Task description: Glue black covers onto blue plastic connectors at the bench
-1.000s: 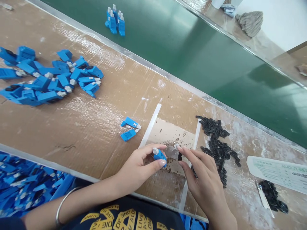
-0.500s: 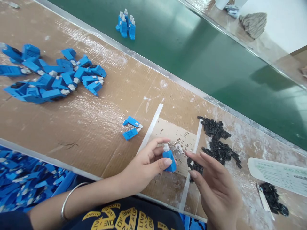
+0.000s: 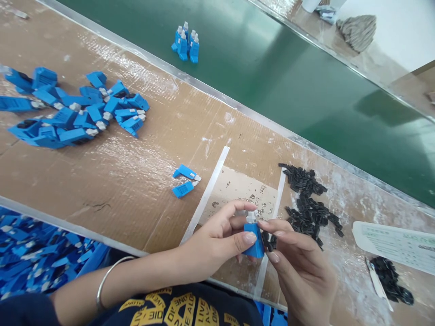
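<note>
My left hand (image 3: 224,231) is closed on a small blue plastic piece (image 3: 253,240) with a whitish knobbed end pointing up. Its thumb presses the near side and its index finger lies at the knob. My right hand (image 3: 299,253) has come up to the right side of that piece, fingers bent, index fingertip and thumb tip by its edge. Whatever sits between those fingertips is hidden or too small to name. Behind the right fingers, black bits (image 3: 270,241) show. Two more blue pieces (image 3: 184,189) lie left of the taped patch (image 3: 234,185).
Black parts (image 3: 306,181) are heaped on the cardboard at right, near a printed card (image 3: 390,244) and another black cluster (image 3: 387,276). Blue pieces pile (image 3: 71,113) at left. Several stand (image 3: 183,47) on the green surface (image 3: 244,54). A bin (image 3: 91,258) of blue pieces sits lower left.
My left hand has shifted right with the blue piece. My right hand's fingertips have closed in to the piece, removing the gap between the hands.
</note>
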{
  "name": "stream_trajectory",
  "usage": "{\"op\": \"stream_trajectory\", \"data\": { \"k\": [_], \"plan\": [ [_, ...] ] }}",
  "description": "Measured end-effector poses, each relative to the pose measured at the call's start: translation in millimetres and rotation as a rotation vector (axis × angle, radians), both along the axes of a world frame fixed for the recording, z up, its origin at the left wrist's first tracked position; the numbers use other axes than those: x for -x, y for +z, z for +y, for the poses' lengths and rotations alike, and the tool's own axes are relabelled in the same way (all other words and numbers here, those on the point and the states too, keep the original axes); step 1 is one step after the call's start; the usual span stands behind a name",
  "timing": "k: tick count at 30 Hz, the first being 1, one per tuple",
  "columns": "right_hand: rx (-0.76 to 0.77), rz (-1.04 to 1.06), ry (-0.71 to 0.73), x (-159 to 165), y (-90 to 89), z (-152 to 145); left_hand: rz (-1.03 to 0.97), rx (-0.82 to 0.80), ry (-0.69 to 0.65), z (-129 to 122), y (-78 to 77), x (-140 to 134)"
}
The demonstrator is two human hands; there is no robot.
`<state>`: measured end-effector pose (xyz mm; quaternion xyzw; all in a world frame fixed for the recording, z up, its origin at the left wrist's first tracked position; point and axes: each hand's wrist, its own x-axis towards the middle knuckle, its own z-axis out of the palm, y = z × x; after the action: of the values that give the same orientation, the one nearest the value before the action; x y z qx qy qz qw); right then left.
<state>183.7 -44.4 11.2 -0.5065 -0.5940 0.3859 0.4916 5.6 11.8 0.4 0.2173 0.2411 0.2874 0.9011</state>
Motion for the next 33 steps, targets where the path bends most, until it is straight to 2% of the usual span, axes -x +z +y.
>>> {"op": "stream_trajectory", "data": {
  "k": [6, 10, 16, 20, 23, 26, 29, 31, 33],
  "plan": [
    [-0.028, -0.134, 0.038, -1, 1.3, 3, 0.022, -0.017, 0.008, 0, -0.7, -1],
    [-0.101, -0.281, 0.049, 1, 1.5, 2, 0.029, -0.021, 0.036, 2, -2.7, -3],
    [-0.363, -0.578, 0.079, 21, -11.5, -5, 0.081, 0.039, 0.145, -3, -5.5, 6],
    [-0.530, -0.604, -0.053, 49, -29.3, -1, 0.143, 0.032, 0.251, -11, -9.5, 23],
    [-0.613, -0.619, -0.034, 62, -33.2, 6, 0.198, 0.007, 0.302, -15, -9.0, 34],
    [-0.584, -0.571, 0.132, 57, -26.2, 14, 0.238, -0.054, 0.325, -17, -6.5, 42],
    [-0.492, -0.525, 0.298, 39, -7.4, 22, 0.373, -0.211, 0.345, -13, -6.0, 54],
    [-0.479, -0.541, 0.248, 24, 12.4, 29, 0.623, -0.405, 0.391, -3, -7.6, 70],
    [-0.514, -0.539, 0.097, 6, 35.4, 37, 0.985, -0.628, 0.479, 13, -9.7, 93]
  ]
}}
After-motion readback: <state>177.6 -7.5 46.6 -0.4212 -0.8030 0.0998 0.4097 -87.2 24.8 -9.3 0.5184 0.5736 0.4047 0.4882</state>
